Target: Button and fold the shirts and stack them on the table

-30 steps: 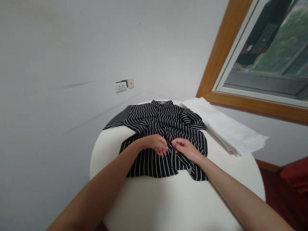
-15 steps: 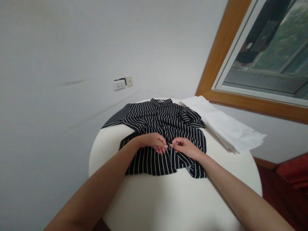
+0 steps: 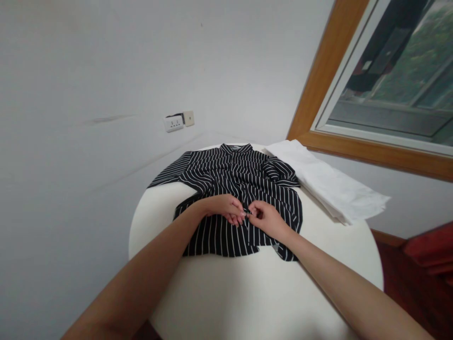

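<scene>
A black shirt with white stripes (image 3: 219, 236) lies front up on a round white table (image 3: 226, 293), its collar toward the wall. My left hand (image 3: 228, 208) is over the lower front of the shirt, thumb and fingers pinched at the front edge. Close against it, my right hand (image 3: 265, 217) pinches the cloth at the same spot, its fingers curled. The fingertips of both hands nearly touch. Whatever small part lies between them is too small to make out. One sleeve spreads to the left; the other is bunched at the right.
Folded white cloth (image 3: 325, 184) lies at the table's right side, partly over its edge. Behind stands a white wall with a socket (image 3: 173, 123). A wood-framed window (image 3: 318, 85) is at the right, and red fabric (image 3: 430, 252) shows at the lower right.
My right hand has shifted slightly left, and its fingertips have closed in on my left ones. The shirt's lower right edge has been drawn a little inward.
</scene>
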Motion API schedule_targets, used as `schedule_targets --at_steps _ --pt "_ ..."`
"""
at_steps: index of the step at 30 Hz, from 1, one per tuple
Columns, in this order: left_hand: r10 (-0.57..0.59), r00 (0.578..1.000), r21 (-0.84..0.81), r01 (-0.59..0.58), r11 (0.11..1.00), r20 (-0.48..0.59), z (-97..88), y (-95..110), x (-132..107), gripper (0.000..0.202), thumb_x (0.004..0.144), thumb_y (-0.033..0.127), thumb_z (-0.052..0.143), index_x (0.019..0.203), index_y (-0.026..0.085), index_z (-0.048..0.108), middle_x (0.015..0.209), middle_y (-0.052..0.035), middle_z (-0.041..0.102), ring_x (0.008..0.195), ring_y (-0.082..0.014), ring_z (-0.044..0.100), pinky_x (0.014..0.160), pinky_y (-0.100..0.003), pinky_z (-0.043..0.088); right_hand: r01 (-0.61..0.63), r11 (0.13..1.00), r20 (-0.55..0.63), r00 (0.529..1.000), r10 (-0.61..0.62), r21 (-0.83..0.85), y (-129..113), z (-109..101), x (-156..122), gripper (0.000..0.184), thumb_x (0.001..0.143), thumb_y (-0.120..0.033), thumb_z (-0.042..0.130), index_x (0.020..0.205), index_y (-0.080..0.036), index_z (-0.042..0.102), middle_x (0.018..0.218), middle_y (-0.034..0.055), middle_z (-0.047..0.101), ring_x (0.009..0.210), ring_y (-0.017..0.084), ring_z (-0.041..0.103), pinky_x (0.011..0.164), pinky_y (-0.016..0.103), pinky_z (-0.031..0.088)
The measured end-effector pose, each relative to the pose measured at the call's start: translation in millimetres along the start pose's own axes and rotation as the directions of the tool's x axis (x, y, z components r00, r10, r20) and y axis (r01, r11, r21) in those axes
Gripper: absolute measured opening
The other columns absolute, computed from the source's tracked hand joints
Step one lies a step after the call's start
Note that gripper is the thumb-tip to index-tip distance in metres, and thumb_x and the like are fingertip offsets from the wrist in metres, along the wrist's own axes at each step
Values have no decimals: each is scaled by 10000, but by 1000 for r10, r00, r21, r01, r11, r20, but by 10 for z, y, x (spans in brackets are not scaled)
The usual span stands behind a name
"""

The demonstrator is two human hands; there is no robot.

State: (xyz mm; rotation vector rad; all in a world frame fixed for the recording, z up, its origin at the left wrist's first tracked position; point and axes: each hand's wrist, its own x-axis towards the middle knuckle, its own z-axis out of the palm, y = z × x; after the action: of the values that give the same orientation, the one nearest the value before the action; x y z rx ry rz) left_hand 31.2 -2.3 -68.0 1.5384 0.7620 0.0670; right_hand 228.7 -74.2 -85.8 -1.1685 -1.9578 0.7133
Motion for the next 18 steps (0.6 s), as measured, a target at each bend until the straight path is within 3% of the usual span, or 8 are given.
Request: schedule_targets --at_steps 9,18 --pt "2 1000 -12 -2 1000 -3 5 15 -21 284 701 424 734 785 156 689 797 -40 731 690 -131 683 658 -254 525 -36 974 57 998 24 226 82 -34 -7 111 797 -246 591 878 -178 624 753 -5 597 707 120 557 683 248 455" --pt "20 1000 -16 -20 1000 9 14 32 -27 288 701 425 738 771 150 689 792 -43 731 687 -128 681 650 -245 523 -58 964 74 996 40 261 115 -31 -8 202 790 -319 642 932 -178 668 786 16 654 743 139 602 737 293 498"
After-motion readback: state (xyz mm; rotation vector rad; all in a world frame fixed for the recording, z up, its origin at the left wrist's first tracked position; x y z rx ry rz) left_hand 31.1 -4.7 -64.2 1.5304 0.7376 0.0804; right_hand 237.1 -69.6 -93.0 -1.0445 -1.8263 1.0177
